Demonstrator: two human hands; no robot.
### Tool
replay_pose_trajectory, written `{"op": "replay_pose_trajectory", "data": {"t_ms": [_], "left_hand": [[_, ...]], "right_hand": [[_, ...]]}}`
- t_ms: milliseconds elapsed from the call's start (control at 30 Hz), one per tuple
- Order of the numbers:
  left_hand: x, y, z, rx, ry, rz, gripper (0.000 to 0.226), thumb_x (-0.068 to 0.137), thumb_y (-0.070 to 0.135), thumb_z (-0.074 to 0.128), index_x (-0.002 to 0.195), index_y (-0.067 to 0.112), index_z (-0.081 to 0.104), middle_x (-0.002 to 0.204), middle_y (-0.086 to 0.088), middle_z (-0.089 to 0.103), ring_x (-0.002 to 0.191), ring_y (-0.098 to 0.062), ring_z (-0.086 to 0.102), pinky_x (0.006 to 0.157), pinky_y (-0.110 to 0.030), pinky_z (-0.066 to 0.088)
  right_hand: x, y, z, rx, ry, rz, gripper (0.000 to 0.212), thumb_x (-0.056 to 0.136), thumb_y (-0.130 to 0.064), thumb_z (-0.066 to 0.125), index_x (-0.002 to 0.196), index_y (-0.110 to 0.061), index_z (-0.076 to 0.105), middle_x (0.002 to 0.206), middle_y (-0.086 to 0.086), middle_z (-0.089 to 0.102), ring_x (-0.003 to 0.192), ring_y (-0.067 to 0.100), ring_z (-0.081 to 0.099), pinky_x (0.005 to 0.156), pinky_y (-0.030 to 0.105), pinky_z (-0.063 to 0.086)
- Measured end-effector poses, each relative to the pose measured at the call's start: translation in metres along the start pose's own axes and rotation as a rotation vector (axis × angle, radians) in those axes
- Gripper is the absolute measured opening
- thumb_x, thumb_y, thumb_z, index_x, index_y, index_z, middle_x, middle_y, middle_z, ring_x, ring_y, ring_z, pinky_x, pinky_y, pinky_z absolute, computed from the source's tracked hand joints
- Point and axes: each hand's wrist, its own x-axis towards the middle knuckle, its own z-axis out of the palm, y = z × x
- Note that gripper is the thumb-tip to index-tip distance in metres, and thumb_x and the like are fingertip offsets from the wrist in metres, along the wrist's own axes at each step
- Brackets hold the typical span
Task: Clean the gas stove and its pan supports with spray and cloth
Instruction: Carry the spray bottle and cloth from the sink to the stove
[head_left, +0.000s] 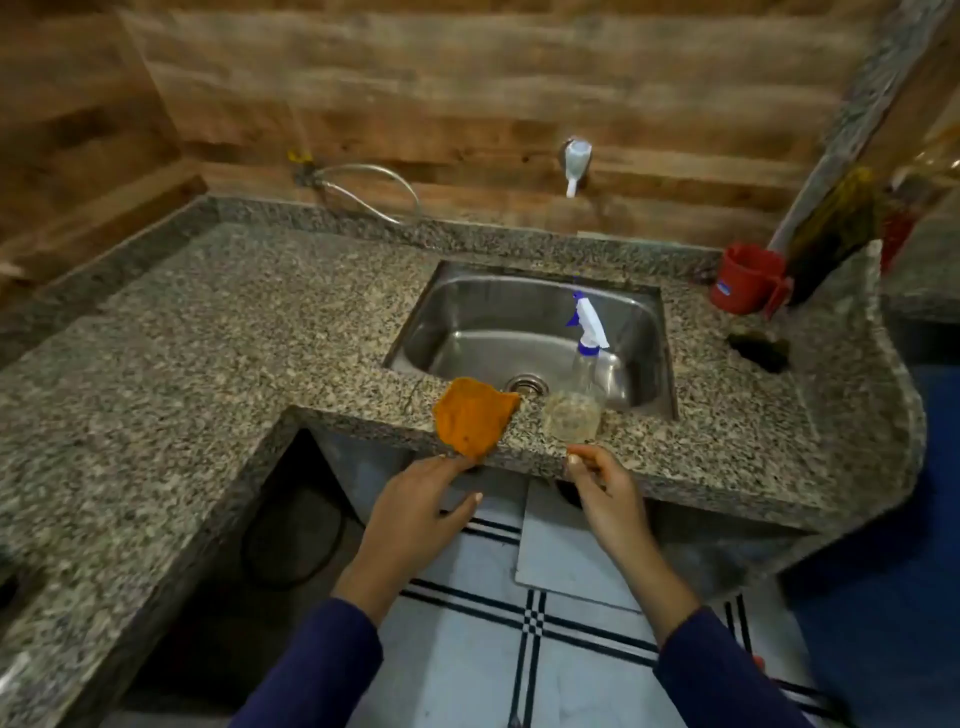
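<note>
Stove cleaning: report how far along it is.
Nothing looks done; no stove is in view. The left hand reaches the orange cloth at the edge of the counter; the right hand hovers empty near the spray bottle. Remaining: grabbing both, spraying, wiping.

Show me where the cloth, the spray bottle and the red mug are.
cloth (472, 415): head view, middle of the orange fabric.
spray bottle (581, 387): head view, clear body below the blue collar.
red mug (748, 278): head view, outer wall.
</note>
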Motion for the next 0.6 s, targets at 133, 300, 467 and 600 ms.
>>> {"op": "replay_pose_trajectory", "data": {"t_ms": [133,300,467,600], "left_hand": [[0.070,-0.037,0.038,-0.042,-0.069,-0.075,0.039,0.094,0.045,0.059,0.128,0.027,0.061,0.124,0.006,0.065,0.113,-0.015,0.059,0.082,-0.027,0.049],[0.147,-0.069,0.084,-0.055,-0.093,-0.109,0.025,0.090,0.036,0.063,0.107,0.017,0.066,0.103,-0.003,0.065,0.093,-0.025,0.061,0.068,-0.034,0.050],[0.196,-0.094,0.130,0.012,-0.117,-0.107,0.043,0.090,0.043,0.062,0.119,0.011,0.061,0.125,-0.009,0.063,0.109,-0.030,0.060,0.083,-0.040,0.053],[0.210,-0.108,0.152,0.081,-0.215,-0.124,0.065,0.092,0.060,0.049,0.140,0.016,0.048,0.151,-0.005,0.045,0.142,-0.027,0.036,0.110,-0.046,0.037]], "right_hand": [[0.074,0.023,0.005,0.036,0.043,0.143,0.014,0.095,-0.017,0.062,0.109,-0.019,0.066,0.102,-0.006,0.067,0.100,0.015,0.063,0.084,0.023,0.050],[0.137,0.035,0.015,0.017,0.230,0.216,0.037,0.089,-0.015,0.069,0.124,-0.017,0.056,0.111,0.000,0.062,0.103,0.019,0.061,0.083,0.028,0.050],[0.177,0.049,0.033,-0.119,0.289,0.211,0.065,0.081,-0.038,0.077,0.137,-0.025,0.045,0.129,-0.007,0.050,0.114,0.009,0.050,0.088,0.028,0.042],[0.187,0.061,0.049,-0.102,0.328,0.196,0.062,0.083,-0.047,0.072,0.136,-0.028,0.046,0.134,-0.006,0.053,0.122,0.011,0.051,0.100,0.029,0.043]]}}
